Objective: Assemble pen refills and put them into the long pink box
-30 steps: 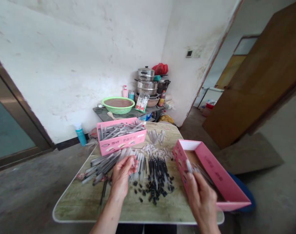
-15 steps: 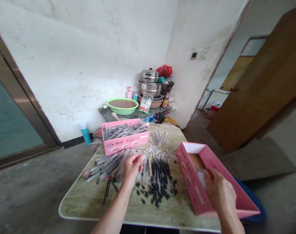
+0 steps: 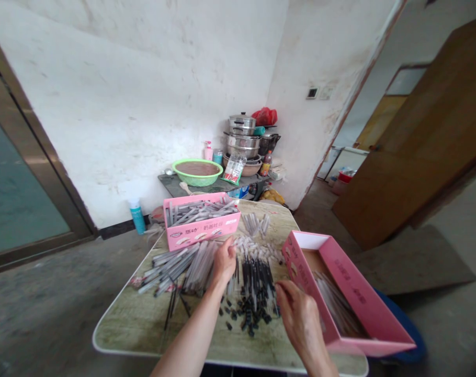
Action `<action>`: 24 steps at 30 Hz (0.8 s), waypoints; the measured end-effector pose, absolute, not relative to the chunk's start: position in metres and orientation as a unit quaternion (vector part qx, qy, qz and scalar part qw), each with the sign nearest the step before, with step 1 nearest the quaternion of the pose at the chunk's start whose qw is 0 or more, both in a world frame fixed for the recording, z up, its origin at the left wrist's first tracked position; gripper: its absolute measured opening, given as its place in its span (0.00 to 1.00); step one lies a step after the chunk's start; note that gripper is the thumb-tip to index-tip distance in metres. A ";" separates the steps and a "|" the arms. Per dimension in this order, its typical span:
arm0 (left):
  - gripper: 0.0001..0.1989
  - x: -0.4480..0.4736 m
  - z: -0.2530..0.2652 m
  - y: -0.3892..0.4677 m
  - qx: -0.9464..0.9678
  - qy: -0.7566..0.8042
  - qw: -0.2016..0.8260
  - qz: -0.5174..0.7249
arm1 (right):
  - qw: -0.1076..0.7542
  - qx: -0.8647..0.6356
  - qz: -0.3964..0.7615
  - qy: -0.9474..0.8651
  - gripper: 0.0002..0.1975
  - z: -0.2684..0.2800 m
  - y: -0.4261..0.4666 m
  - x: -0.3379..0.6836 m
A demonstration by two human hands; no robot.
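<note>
My left hand (image 3: 224, 262) is over the middle of the table, thumb and fingers pressed together beside a heap of small whitish plastic pieces (image 3: 253, 247). What it pinches, if anything, I cannot make out. Close to the dark pen refills (image 3: 257, 277) is my right hand (image 3: 298, 309), fingers also closed; their content is hidden. Small black caps (image 3: 248, 317) lie scattered between my hands. To the left lie clear pen barrels (image 3: 201, 267) and greyer tubes (image 3: 169, 267). Beyond my right hand, a pink box (image 3: 350, 267) holds pale pen tubes (image 3: 336, 298).
A second pink box (image 3: 202, 228), full of grey tubes, stands at the table's back left. Behind the table (image 3: 132, 324), a low stand carries a green basin (image 3: 196, 180) and stacked pots (image 3: 241, 141). A blue spray can (image 3: 136, 215) stands on the floor.
My right hand has come out of the right pink box and moved left to the dark refills. My left hand has shifted slightly right and farther from me.
</note>
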State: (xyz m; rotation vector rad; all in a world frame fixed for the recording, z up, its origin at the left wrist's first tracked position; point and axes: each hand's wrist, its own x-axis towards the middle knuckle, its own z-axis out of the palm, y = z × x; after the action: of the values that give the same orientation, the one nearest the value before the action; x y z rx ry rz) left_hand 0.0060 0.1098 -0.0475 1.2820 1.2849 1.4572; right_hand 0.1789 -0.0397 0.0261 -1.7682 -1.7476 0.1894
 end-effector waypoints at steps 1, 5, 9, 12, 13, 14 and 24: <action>0.18 -0.001 -0.047 0.101 0.503 0.502 0.390 0.586 | 0.302 -0.674 0.076 -0.670 0.18 0.023 -0.037 0.174; 0.19 -0.023 -0.047 0.060 0.480 0.476 0.355 0.646 | 0.206 -0.693 0.091 -0.685 0.13 0.008 -0.021 0.144; 0.19 -0.026 -0.043 0.036 0.457 0.474 0.347 0.668 | 0.135 -0.715 0.091 -0.680 0.10 -0.007 0.003 0.106; 0.19 -0.023 -0.040 0.030 0.454 0.468 0.355 0.670 | 0.119 -0.723 0.090 -0.675 0.10 -0.016 0.019 0.085; 0.19 -0.022 -0.040 0.030 0.458 0.467 0.354 0.669 | 0.115 -0.725 0.090 -0.673 0.09 -0.019 0.023 0.080; 0.19 -0.022 -0.041 0.030 0.463 0.466 0.353 0.667 | 0.111 -0.727 0.090 -0.671 0.10 -0.020 0.026 0.077; 0.20 -0.023 -0.045 0.030 0.466 0.467 0.353 0.663 | 0.145 -0.742 0.122 -0.644 0.10 -0.021 0.039 0.072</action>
State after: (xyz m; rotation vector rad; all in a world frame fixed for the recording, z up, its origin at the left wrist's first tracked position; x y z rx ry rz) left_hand -0.0228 0.0295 -0.0445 1.2051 1.2093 1.7159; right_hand 0.0724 0.0392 -0.0213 -2.1368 -1.8546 0.3515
